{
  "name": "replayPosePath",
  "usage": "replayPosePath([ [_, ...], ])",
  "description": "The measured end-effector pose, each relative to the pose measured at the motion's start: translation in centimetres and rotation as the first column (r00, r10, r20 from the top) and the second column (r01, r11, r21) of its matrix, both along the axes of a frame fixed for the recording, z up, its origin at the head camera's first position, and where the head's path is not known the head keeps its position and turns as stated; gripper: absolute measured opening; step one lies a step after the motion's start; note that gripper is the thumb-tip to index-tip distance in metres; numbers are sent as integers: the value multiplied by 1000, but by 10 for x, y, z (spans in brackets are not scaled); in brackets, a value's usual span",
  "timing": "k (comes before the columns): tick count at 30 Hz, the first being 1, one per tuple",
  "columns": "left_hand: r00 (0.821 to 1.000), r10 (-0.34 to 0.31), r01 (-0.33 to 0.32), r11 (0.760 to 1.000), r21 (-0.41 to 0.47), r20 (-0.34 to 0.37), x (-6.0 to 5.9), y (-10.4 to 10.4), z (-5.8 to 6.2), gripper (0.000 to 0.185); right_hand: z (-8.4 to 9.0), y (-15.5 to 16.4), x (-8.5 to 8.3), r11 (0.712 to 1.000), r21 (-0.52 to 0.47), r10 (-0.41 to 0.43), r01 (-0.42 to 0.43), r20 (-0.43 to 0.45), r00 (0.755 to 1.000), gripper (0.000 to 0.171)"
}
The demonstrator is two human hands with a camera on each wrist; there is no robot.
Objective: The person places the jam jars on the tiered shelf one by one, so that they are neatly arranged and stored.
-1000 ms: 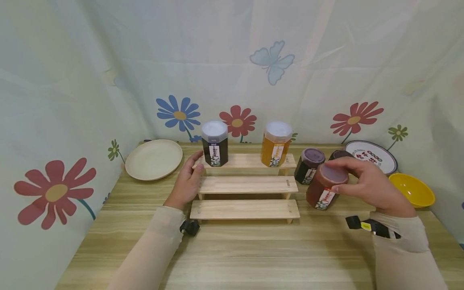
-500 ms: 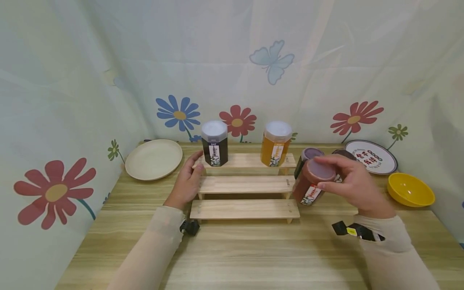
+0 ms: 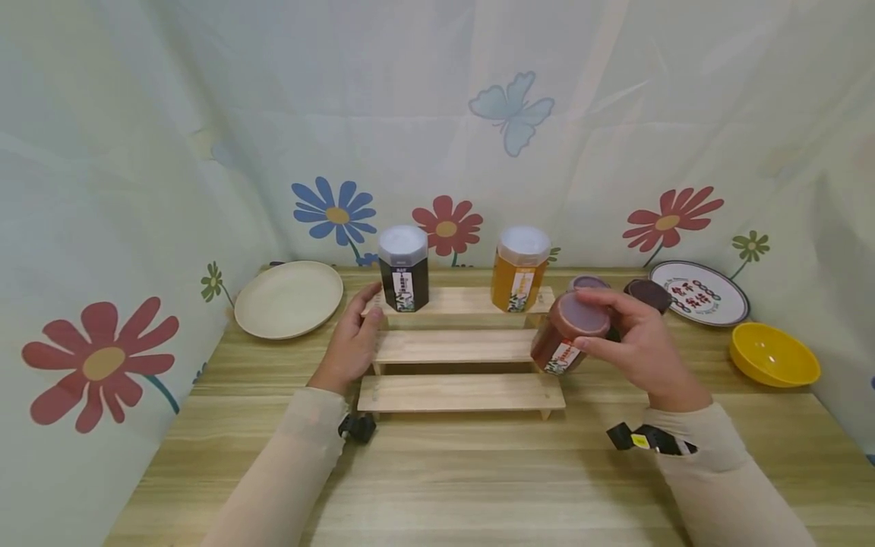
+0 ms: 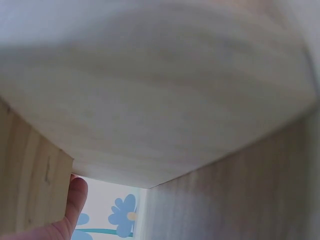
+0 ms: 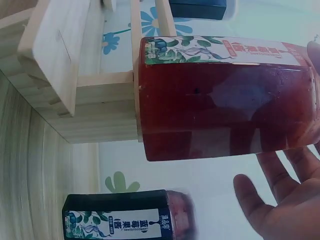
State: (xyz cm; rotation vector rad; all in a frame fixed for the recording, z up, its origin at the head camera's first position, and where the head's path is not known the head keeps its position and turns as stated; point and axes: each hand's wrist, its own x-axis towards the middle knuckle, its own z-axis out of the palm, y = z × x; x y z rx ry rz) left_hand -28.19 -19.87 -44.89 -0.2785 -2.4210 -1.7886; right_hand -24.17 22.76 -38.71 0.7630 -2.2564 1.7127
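My right hand (image 3: 596,322) grips a red-brown jam jar (image 3: 562,339) by its lid, tilted, above the right end of the middle step of a three-step wooden shelf (image 3: 465,346). The right wrist view shows the same jar (image 5: 225,100) close up beside the shelf's end (image 5: 75,80), with my fingers (image 5: 280,200) below it. My left hand (image 3: 364,320) rests with relaxed fingers against the shelf's left end, its thumb by the top step. The left wrist view shows only blurred wood (image 4: 160,100) and one fingertip (image 4: 76,197). A black jar (image 3: 403,267) and an amber jar (image 3: 521,267) stand on the top step.
Two dark jars (image 3: 586,282) (image 3: 648,293) stand on the table right of the shelf; one (image 5: 125,220) shows in the right wrist view. A cream plate (image 3: 289,298) lies back left, a patterned plate (image 3: 699,292) and a yellow bowl (image 3: 772,355) back right. A flowered curtain closes in the table.
My right hand has carried the red-brown jar up and to the left, from the table toward the shelf's right end. The left hand has stayed in place.
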Motion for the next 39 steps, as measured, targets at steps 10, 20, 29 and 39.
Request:
replayPosePath([
  [10,999,3,-4,1000,-22,-42,-5,-5,-11,53,3,-1,2,992,99,-85,81,35,996,62],
  [20,999,7,-8,1000,-28,-46,-3,-5,-10,52,3,-4,1,989,110,-107,101,49,993,59],
  [29,1000,7,-7,1000,-23,-21,0,-3,-3,52,3,-5,-2,985,136,-115,105,65,991,58],
  [39,1000,3,-3,1000,-5,5,16,5,19,52,6,-8,-4,971,211,-129,114,56,990,58],
])
